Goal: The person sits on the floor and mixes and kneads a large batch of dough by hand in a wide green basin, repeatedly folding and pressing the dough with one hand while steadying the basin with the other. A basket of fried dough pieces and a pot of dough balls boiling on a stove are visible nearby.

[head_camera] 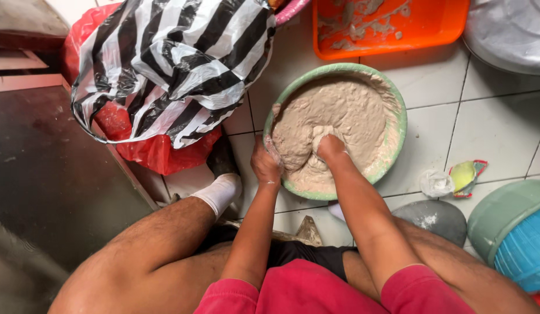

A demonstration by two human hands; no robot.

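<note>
On the white tiled floor (pixel 491 128) | a round green bowl (pixel 401 125) is set upright, mouth up, no long axis | pale dough (pixel 340 113) fills it | right hand (pixel 331 148) is clenched, sunk in the dough | left hand (pixel 265 166) is closed on the near-left rim | a striped bag (pixel 171 64) lies left, an orange tub (pixel 433 29) beyond.

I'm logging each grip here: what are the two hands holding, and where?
The left hand grips the green bowl at its near rim; the right hand is pushed into the dough.
</note>
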